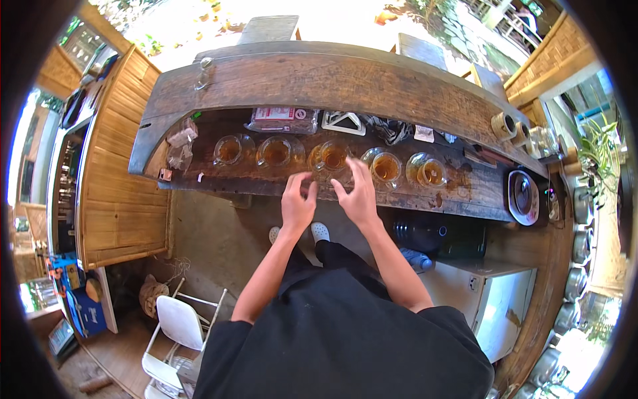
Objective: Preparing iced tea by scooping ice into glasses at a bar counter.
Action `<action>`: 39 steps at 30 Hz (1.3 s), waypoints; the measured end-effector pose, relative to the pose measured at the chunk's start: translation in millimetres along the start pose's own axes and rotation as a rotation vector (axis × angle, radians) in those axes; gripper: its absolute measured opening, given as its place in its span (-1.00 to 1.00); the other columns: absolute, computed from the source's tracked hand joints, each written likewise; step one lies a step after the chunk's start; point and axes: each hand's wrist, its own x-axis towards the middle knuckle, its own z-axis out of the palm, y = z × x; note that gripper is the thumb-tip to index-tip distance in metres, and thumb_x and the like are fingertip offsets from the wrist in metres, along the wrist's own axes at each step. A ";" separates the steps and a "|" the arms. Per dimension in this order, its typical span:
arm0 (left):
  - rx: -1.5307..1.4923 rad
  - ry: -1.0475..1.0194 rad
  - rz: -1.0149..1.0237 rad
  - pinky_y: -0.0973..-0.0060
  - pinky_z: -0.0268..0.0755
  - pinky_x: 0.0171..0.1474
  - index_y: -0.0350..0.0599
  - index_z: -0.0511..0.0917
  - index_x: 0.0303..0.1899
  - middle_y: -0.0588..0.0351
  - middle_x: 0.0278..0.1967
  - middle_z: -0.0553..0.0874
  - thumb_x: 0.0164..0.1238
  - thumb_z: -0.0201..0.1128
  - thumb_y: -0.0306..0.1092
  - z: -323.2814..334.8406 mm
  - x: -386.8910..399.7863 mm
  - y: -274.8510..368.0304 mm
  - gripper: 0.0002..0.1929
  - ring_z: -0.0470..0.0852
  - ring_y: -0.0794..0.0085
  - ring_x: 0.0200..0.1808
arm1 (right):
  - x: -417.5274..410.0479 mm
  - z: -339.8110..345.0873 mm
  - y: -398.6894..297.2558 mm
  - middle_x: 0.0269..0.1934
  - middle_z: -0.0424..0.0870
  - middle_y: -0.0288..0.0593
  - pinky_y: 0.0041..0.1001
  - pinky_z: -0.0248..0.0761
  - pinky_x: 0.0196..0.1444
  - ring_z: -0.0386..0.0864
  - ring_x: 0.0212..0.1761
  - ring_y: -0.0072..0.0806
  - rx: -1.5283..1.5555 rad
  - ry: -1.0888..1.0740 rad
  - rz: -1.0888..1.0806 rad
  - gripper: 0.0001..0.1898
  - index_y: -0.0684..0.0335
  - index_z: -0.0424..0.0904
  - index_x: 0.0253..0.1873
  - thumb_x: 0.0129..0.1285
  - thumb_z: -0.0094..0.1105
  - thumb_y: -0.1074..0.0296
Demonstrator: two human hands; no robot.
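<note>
Several clear glass cups of amber liquid stand in a row on a dark wooden counter, with clear saucers under or beside them. The middle cup [333, 155] is nearest to my hands. My left hand [299, 202], fingers apart and curled, hovers over the counter's front edge, holding nothing. To its right my right hand [358, 192] is also empty, its fingertips close to the middle cup's right side; whether they touch it I cannot tell. Other cups stand at the far left [230, 150], left of middle [274, 151], right of middle [386, 167] and far right [431, 172].
Behind the cups lie a plastic-wrapped package [283, 120], a white triangular object [343, 122] and crumpled dark plastic. A raised wooden ledge [324, 80] runs beyond, bearing a small glass vessel [204, 74] and bamboo cups [503, 125]. An oval tray [523, 197] lies at right.
</note>
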 end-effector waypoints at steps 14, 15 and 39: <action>0.286 -0.118 0.123 0.18 0.54 -0.22 -0.13 0.63 -0.05 -0.01 -0.13 0.71 0.41 0.30 -0.31 21.5 36.4 -21.3 -0.82 0.72 -0.03 -0.25 | 40.4 21.1 22.4 0.34 0.45 0.20 -0.23 0.31 0.42 0.43 0.40 0.03 -0.026 -0.125 0.134 -0.04 0.35 0.17 0.51 -0.01 0.54 0.44; 0.283 -0.114 0.123 0.18 0.54 -0.22 -0.13 0.63 -0.05 -0.01 -0.13 0.71 0.41 0.30 -0.31 21.9 37.0 -21.8 -0.82 0.72 -0.03 -0.25 | 41.7 20.7 20.5 0.31 0.50 0.19 -0.24 0.33 0.41 0.46 0.37 0.03 -0.029 -0.107 0.141 -0.07 0.37 0.23 0.48 -0.02 0.55 0.44; -0.193 0.326 -0.184 0.55 0.38 -0.29 -0.27 0.52 -0.25 0.09 -0.10 0.56 0.57 0.16 -0.34 -158.1 -85.0 -31.3 -0.81 0.53 0.50 -0.30 | -25.8 107.6 -136.1 0.07 0.54 -0.03 -0.34 0.47 0.20 0.59 0.13 -0.21 0.167 -0.514 -0.269 -0.20 0.34 0.38 0.28 -0.13 0.62 0.41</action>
